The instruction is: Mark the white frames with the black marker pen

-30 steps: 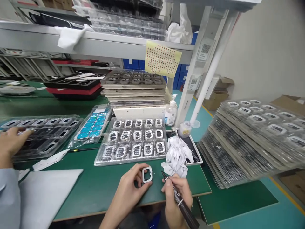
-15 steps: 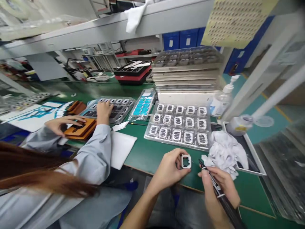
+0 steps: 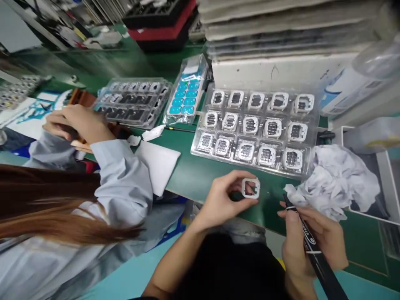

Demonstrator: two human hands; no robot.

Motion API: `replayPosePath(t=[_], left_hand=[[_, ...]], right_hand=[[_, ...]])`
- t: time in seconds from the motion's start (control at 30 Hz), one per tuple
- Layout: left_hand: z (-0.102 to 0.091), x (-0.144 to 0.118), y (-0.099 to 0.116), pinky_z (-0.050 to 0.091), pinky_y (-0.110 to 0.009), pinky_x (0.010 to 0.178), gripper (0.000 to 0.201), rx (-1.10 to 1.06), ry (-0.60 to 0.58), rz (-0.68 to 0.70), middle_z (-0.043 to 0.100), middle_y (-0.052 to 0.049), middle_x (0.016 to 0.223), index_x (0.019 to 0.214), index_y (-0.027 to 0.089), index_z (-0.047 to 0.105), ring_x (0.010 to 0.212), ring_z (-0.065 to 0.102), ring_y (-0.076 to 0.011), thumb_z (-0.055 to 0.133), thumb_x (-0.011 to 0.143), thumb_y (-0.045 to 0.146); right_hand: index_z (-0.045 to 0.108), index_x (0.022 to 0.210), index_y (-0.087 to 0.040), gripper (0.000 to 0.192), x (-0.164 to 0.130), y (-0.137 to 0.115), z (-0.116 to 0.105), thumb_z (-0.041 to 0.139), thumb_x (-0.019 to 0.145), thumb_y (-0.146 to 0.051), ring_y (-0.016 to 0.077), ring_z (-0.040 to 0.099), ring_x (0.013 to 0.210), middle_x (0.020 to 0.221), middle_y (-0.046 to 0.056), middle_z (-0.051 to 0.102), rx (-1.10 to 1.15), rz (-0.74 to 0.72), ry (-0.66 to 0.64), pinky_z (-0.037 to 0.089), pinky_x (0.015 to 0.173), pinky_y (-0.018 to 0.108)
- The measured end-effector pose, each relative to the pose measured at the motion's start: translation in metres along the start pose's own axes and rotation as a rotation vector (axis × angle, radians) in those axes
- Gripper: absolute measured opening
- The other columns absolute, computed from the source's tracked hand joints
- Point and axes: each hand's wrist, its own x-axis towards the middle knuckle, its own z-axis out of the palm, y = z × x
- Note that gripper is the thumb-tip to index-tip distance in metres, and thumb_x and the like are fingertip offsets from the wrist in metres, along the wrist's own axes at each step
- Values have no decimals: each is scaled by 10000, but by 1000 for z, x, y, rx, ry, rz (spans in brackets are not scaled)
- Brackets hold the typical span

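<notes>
Frame point(image 3: 257, 189) is pinched by its edges in left hand point(image 3: 223, 198), on near side of tray point(image 3: 231, 160), presumably so its face is left uncovered. Pen point(image 3: 319, 263) is gripped in right hand point(image 3: 328, 239), tip apart from frame, probably so stray ink is avoided.

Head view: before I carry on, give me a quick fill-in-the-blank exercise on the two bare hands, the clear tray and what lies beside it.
1. The left hand pinches a white frame between its ____ and fingers.
2. The right hand grips a marker whose body is mostly ____.
3. The clear tray holds more white frames in three rows of ____.
4. In this view, the crumpled white wad lies on the tray's ____ side.

Missing words: thumb; black; five; right.
</notes>
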Motion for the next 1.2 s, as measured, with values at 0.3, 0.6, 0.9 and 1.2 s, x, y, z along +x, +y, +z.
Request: replayPosePath(t=[0.3,0.6,0.9,1.2], left_hand=[[-3,-6,-4,738,-260,979,540,2,22,82,884,-67,1205,1427,206,817,1042,869,-174,1005,923,152],[0,-11,-3,736,-233,961,454,112,28,233,896,-62,1189,1388,197,844,1009,888,-162,970,956,142],[1,-13,-2,761,-218,965,408,242,40,279,928,-54,1215,1400,199,854,1006,919,-161,963,1007,182],[0,-19,-3,770,-255,1005,408,368,63,287,923,-46,1301,1425,237,857,1017,906,-168,949,1033,169]], right_hand=[[756,1233,-234,258,10,-15,6,942,1055,-243,279,859,863,989,38,826,240,-111,-6,780,897,490],[798,1119,-233,145,20,-24,35,879,1083,-118,214,815,758,861,-35,762,469,-211,-152,814,1040,561],[809,1147,-266,176,19,-24,39,874,1073,-121,216,789,728,879,-39,785,371,-298,-138,824,988,549],[830,1130,-253,197,17,-25,39,908,1025,-106,213,818,757,887,-33,805,299,-292,-119,815,919,458]])
